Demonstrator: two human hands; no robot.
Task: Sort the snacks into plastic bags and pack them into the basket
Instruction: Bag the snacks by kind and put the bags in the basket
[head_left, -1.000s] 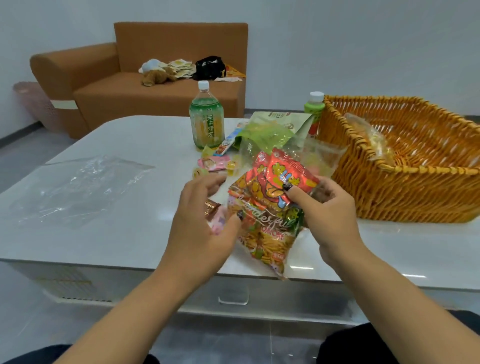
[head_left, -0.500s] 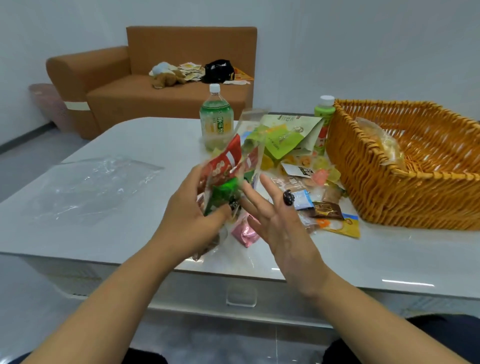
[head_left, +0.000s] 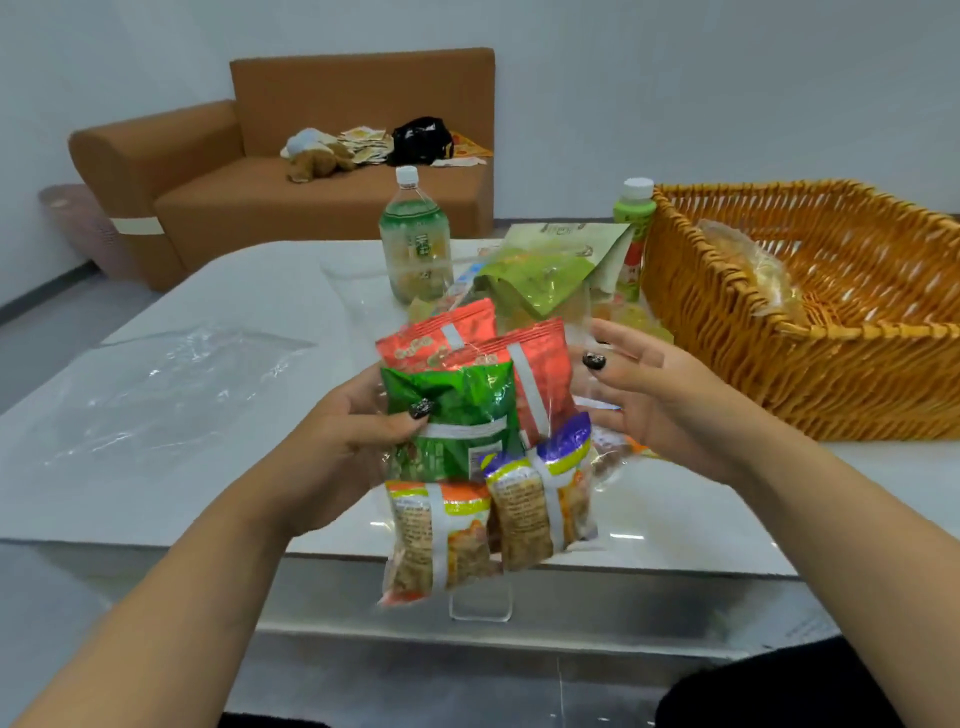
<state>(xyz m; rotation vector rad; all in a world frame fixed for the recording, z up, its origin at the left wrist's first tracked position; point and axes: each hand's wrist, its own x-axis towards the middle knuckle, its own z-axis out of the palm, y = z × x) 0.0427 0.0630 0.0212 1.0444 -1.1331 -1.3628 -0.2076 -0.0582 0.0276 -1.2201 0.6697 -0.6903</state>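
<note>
Obscuring table snacks (head_left: 631, 319): held bag (head_left: 483, 441)

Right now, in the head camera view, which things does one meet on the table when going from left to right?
Empty plastic bag → large green bottle → filled snack bag held by the left hand → small green bottle → wicker basket.

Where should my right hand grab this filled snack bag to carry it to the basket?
Grip the clear snack bag by its empty top edge, coming from the right. The packets hang low, and the left hand already pinches the left side, thumb on the green packet.
</note>
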